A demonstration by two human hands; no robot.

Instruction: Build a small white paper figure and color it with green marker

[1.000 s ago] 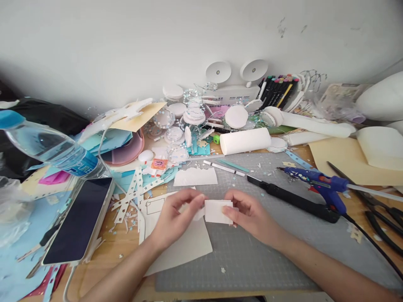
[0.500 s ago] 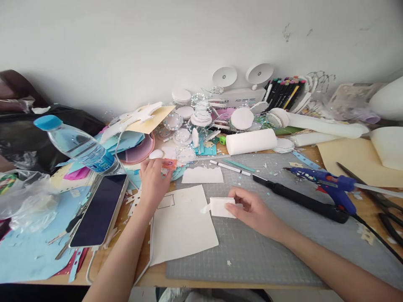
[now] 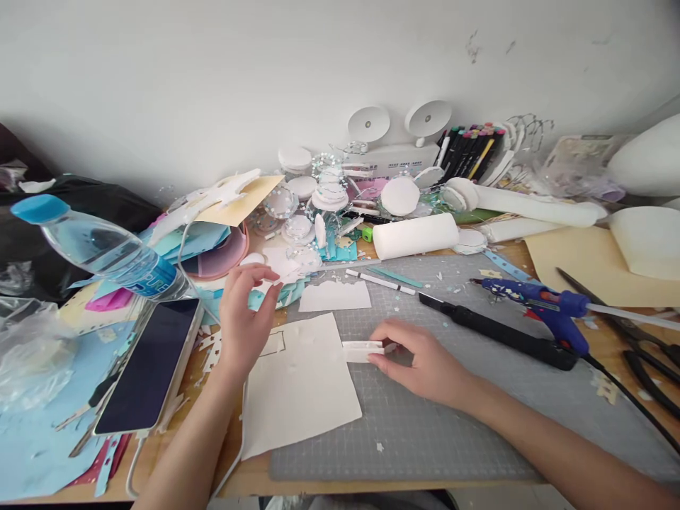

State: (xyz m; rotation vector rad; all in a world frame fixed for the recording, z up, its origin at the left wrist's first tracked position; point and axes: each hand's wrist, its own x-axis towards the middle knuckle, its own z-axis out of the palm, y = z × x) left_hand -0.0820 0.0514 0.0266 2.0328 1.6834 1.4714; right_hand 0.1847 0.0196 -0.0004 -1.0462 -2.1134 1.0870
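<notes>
My right hand [image 3: 417, 358] pinches a small folded piece of white card [image 3: 360, 351] just above the grey cutting mat [image 3: 451, 425]. The card is seen nearly edge-on, its left end near the edge of a large white sheet [image 3: 302, 397]. Raised over the sheet's upper left corner is my left hand [image 3: 247, 312], its thumb and forefinger apart and nothing visible between them. A small pencilled rectangle is drawn on the sheet below that hand. Behind lies a torn-edged white paper strip [image 3: 334, 297].
A black cutter knife [image 3: 499, 333], a blue glue gun [image 3: 547, 301] and black scissors [image 3: 632, 336] lie at right. A phone [image 3: 151, 365] and leaning water bottle [image 3: 111, 248] are at left. White foam pieces, a white roll [image 3: 415, 236] and markers [image 3: 470, 152] crowd the back.
The orange piece in my left hand's fingers no longer shows, and that hand has opened. My right hand has tilted the folded card from face-on to nearly edge-on. The view has shifted slightly.
</notes>
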